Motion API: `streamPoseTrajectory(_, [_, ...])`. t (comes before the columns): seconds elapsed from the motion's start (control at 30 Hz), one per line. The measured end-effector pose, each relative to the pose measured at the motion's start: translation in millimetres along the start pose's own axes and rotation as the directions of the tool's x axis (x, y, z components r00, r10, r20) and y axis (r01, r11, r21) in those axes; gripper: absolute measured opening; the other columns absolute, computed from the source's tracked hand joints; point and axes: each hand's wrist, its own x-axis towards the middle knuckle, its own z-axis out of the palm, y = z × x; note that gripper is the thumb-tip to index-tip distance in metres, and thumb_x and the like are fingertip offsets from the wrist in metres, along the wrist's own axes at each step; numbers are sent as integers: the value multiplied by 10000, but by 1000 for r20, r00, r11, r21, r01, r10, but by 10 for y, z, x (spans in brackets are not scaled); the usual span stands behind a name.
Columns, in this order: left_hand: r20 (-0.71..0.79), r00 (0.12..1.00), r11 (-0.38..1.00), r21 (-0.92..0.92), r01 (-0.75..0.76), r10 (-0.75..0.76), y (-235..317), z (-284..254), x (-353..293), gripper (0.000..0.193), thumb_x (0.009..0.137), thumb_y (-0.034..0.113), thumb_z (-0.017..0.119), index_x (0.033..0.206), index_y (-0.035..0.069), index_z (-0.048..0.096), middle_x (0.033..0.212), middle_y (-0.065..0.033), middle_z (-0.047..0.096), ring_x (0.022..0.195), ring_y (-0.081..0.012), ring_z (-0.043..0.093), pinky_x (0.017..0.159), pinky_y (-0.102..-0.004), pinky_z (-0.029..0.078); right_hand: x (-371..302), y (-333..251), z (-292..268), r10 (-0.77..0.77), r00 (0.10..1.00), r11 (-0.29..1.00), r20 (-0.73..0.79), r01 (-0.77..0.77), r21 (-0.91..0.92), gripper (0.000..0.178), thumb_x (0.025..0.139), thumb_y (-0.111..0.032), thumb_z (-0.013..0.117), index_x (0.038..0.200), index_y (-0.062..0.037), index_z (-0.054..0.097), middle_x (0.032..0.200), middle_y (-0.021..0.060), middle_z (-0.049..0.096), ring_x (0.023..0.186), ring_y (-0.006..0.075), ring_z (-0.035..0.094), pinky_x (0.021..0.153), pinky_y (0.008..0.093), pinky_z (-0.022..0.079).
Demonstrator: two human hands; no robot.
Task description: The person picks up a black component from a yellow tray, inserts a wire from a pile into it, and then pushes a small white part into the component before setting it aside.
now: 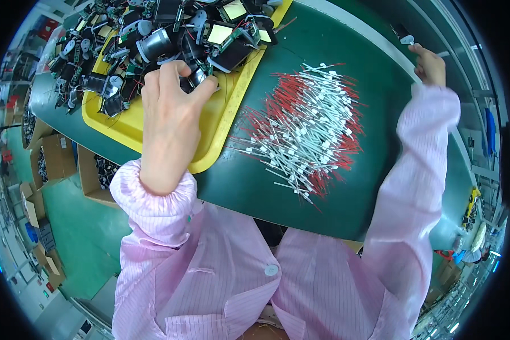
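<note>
My left hand reaches into the yellow tray, thumb and fingers closed around a black-and-silver electronic module in the heap. At the far right, beyond the dark green table's edge, my right hand is closed, with a small black module with a whitish round part at its fingertips. Exactly how the fingers grip it is too small to make out. Between my hands lies a loose pile of short red and white wires with white connector ends.
Black modules with green circuit boards heap over the tray and the table's far left. Cardboard boxes stand on the green floor at left, one holding dark parts. A grey rail runs along the table's right side.
</note>
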Motion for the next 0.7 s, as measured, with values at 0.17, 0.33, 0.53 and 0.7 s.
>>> streamPoseTrajectory(0.17, [-1,996,995,47,-88,88,-79,-9,-15,368,672,-6,585,1007,113,682,1002,-103,489,919,-271,470,778,-354,402,430,78,184,185,982,983,-20,-185,-3,299,895,-229,592,1138,-55,608,893,62,615,695,163,533,676,314,472])
streamPoseTrajectory(0.33, [30,990,990,34,-136,135,-109,65,20,347,688,12,578,1008,107,676,987,-96,494,923,-268,475,786,-361,398,-523,-382,198,-654,733,301,184,476,-827,365,884,-306,566,1189,-108,599,1076,183,652,1008,333,624,855,408,488])
streamPoseTrajectory(0.53, [17,995,966,-240,-96,103,-197,-42,-122,263,745,76,673,1001,31,631,1116,-122,523,1027,-310,487,874,-393,388,-3086,-273,387,-447,116,155,887,987,-51,119,600,-144,608,692,-76,575,691,37,492,607,157,567,440,288,447])
streamPoseTrajectory(0.7, [90,949,271,-946,176,-303,-206,-79,-323,259,873,107,583,1111,7,606,1308,-133,482,1179,-307,457,1010,-365,342,-3406,276,734,-583,299,160,755,954,-254,160,574,-166,605,705,-73,606,690,39,489,613,149,560,447,284,459])
